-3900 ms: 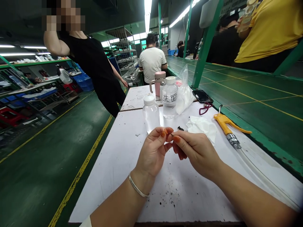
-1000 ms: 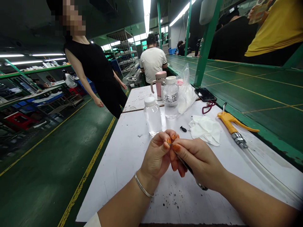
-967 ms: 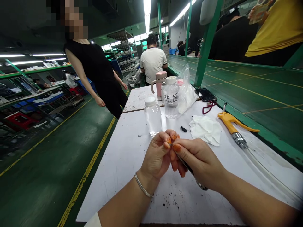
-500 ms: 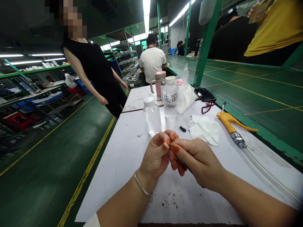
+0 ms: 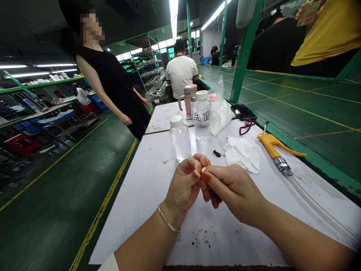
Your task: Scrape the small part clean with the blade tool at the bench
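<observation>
"What's bothering you over there?"

"That pinch. The left hand (image 5: 180, 188) has thumb and forefinger nearly together, the right hand (image 5: 239, 194) just as tight, and all I can see held is a dark sliver (image 5: 200, 172) where their tips meet."

"Anything more in the right?"

"Can't tell. Its curled fingers hide it."

"And if the sliver slips?"

"It could drop among the dark crumbs (image 5: 204, 237), on the tabletop (image 5: 141, 210) nearer the person than the fingers. Hard to spot there."

"Any other risk?"

"The clear bottle (image 5: 180, 141) stands just beyond the left fingers. A sudden forward jerk might topple it."
</observation>
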Action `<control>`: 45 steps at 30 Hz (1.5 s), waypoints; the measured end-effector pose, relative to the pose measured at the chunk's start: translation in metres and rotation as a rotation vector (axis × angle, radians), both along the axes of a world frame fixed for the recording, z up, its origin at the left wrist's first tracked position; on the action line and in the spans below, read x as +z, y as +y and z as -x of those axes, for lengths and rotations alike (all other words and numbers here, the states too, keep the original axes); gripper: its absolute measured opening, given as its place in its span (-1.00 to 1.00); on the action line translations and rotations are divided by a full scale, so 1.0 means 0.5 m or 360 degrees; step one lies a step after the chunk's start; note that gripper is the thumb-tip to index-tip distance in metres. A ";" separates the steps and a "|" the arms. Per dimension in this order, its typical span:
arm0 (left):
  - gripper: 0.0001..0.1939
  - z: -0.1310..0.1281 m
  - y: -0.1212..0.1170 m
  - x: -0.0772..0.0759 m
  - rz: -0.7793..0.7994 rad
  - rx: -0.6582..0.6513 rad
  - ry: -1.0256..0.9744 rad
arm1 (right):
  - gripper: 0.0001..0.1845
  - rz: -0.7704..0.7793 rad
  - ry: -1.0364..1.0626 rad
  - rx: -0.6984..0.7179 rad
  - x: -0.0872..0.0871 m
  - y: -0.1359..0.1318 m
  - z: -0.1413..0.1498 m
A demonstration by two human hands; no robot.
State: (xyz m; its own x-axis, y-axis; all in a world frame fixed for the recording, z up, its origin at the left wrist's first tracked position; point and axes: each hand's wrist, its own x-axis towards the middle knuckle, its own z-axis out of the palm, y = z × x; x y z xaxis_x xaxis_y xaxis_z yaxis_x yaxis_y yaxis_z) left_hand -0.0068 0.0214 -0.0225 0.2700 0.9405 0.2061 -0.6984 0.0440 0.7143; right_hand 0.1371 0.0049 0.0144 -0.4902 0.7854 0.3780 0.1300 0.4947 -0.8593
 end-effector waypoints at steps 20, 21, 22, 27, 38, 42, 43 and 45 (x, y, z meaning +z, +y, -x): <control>-0.78 0.001 0.001 -0.007 -0.0006 0.0013 0.0007 | -0.50 0.0274 0.0045 0.0136 0.001 0.003 -0.005; -0.78 0.000 0.001 -0.007 0.0006 0.0014 0.0012 | -0.50 0.0298 0.0054 0.0147 0.001 0.003 -0.005; -0.78 0.000 0.001 -0.007 0.0023 0.0017 0.0019 | -0.50 0.0325 0.0063 0.0157 0.001 0.004 -0.005; -0.74 -0.003 -0.001 -0.008 0.0088 0.0040 0.0003 | -0.50 0.0481 0.0162 0.0171 0.001 0.003 0.001; -0.76 -0.003 -0.004 -0.010 0.0148 -0.0070 -0.0194 | -0.53 0.0595 0.0411 0.0188 -0.018 -0.002 0.013; -0.72 -0.004 -0.005 -0.007 0.0145 -0.0059 -0.0171 | -0.53 0.0579 0.0378 0.0179 -0.015 -0.003 0.013; -0.72 -0.004 -0.005 -0.006 0.0141 -0.0057 -0.0169 | -0.53 0.0576 0.0374 0.0182 -0.013 -0.003 0.013; -0.72 -0.004 -0.005 -0.005 0.0127 -0.0059 -0.0169 | -0.53 0.0574 0.0367 0.0180 -0.012 -0.004 0.013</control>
State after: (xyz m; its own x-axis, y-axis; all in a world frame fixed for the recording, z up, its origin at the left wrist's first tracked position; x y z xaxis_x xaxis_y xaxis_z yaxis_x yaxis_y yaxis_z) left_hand -0.0049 0.0189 -0.0251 0.2855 0.9449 0.1601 -0.7667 0.1249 0.6298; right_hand 0.1306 0.0030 0.0086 -0.5156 0.8333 0.1994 -0.1233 0.1581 -0.9797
